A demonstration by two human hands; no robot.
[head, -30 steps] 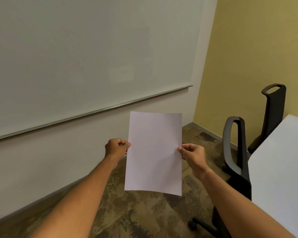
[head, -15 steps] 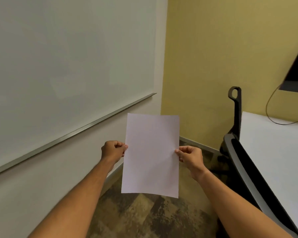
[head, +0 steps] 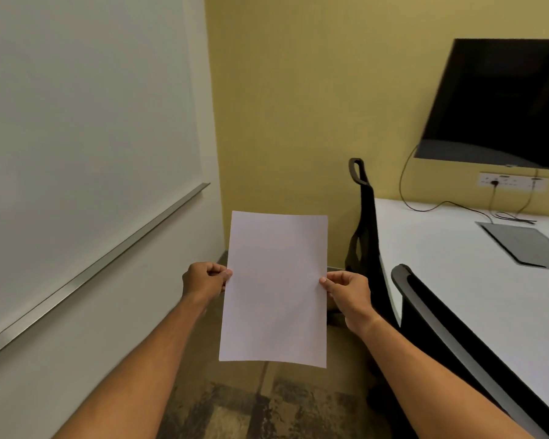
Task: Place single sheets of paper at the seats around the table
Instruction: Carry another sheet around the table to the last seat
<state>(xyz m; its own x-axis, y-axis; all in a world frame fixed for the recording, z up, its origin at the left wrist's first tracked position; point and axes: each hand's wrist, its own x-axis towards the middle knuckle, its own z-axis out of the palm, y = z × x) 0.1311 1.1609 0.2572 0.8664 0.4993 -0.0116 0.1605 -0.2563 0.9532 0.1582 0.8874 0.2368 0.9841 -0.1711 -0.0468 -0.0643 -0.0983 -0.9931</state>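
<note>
A large white wall-mounted whiteboard [head: 76, 122] with a metal ledge fills the left, above patchy brown carpet [head: 267, 407]. The left hand [head: 205, 278] and right hand [head: 347, 291] pinch the blank white paper sheet [head: 274, 288] by its side edges, upright in mid-air. Two black office chairs [head: 366, 242] line the white rectangular table [head: 457, 264] below a dark wall screen [head: 501, 99] on the yellow wall; no readable writing

Two hands are in view, the left hand [head: 205, 280] and the right hand [head: 349, 293], with one sheet of paper [head: 274, 288] between them. Two black chairs stand to the right of the right hand: a near chair [head: 450, 340] and a far chair [head: 363, 229]. Beyond these lies one white table [head: 457, 267], bearing one grey panel [head: 526, 245]. One dark screen [head: 501, 99] hangs above it. One whiteboard [head: 83, 122] is left of the left hand.
</note>
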